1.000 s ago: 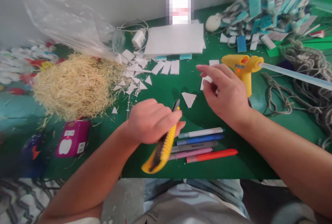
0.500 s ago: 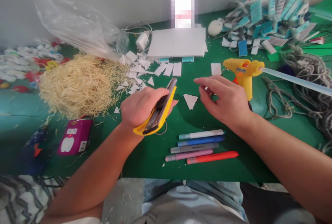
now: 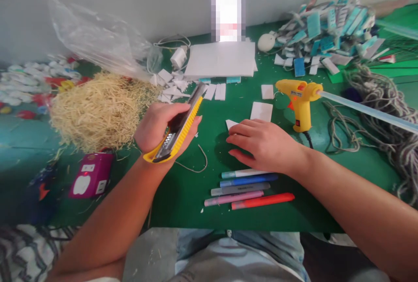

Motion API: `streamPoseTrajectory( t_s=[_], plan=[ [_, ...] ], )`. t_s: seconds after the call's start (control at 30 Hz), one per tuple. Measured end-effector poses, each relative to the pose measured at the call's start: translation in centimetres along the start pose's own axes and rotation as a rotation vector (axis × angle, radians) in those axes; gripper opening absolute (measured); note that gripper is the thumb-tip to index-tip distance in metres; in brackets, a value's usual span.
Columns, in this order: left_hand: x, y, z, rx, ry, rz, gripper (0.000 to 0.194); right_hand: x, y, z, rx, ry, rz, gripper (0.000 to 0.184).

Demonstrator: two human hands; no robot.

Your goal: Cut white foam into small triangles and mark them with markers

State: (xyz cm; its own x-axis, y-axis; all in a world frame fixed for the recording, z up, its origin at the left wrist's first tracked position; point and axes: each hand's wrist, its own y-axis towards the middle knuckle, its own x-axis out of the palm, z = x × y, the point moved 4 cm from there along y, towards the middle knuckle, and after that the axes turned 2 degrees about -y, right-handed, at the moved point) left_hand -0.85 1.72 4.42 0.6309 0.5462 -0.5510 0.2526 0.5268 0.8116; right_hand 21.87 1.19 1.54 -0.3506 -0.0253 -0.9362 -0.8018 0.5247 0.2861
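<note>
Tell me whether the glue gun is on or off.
On, it seems: the glue gun has a small red light glowing on its side. How hot it is, the picture cannot tell.

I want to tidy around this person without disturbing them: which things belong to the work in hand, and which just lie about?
In hand, apparently:
- yellow cutter, in the left hand
- small white piece, at the right hand

Lying about, seemingly:
- straw heap
- red marker
- glue gun

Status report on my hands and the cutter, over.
Left hand: gripping yellow utility knife. Right hand: at white foam piece, partly covering it. Markers lie close, nearer the table edge.
</note>
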Motion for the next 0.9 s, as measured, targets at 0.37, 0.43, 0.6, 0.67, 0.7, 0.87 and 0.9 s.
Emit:
streamPoseTrajectory(
  t_s=[0.37,0.43,0.6,0.67,0.7,0.87,0.9],
  plan=[
    [-0.4,0.5,-1.2,0.154,0.086,0.341,0.023,-0.1,0.0,0.4,0.010,-0.069,0.103,0.025],
    [-0.6,0.7,-1.7,0.127,0.102,0.356,0.023,0.0,0.1,0.5,0.019,-0.070,0.083,0.026],
    [-1.2,0.8,-2.5,0.099,0.211,0.373,0.023,0.7,0.3,0.9,0.111,-0.084,0.076,0.034],
    [-1.5,0.7,-2.8,0.047,0.245,0.393,0.028,0.9,0.3,1.1,0.223,-0.135,0.104,0.044],
    [-1.6,0.7,-3.0,0.012,0.242,0.400,0.030,0.8,0.2,1.2,0.286,-0.169,0.117,0.047],
    [-1.7,0.4,-3.0,-0.005,0.178,0.419,0.036,0.0,-0.4,1.4,0.518,-0.379,0.107,0.043],
    [-1.7,0.4,-2.9,0.029,0.156,0.443,0.035,-0.1,-0.5,1.5,0.544,-0.406,0.090,0.042]
  ],
)
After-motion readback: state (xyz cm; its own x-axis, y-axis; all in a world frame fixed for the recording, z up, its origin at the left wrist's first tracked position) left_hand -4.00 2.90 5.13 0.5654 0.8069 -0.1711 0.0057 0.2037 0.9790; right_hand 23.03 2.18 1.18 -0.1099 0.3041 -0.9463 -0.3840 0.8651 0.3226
